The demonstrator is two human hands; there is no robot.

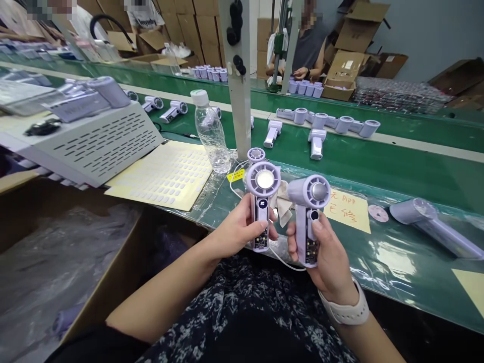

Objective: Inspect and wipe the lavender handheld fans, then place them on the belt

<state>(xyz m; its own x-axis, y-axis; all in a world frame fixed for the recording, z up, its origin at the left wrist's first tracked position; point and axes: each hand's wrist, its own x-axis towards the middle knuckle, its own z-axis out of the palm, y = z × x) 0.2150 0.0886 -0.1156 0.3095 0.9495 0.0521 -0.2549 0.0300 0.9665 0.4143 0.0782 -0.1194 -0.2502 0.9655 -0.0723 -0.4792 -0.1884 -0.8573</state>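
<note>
My left hand is closed around the handle of a lilac handheld fan, whose small round display reads 20. Its handle front is off, so a circuit board shows. In my right hand is a second lilac handheld fan, also with its board exposed and its round display dark. The right thumb rests beside that display. Both fans stand roughly upright, side by side and apart, above the bench edge. Behind the left one is another small fan. A white cable hangs below the hands.
A plastic bottle and a sheet of stickers lie left of a metal post. Several fans sit on the green conveyor. A lilac fan and a handwritten note are at right. A co-worker is across the line.
</note>
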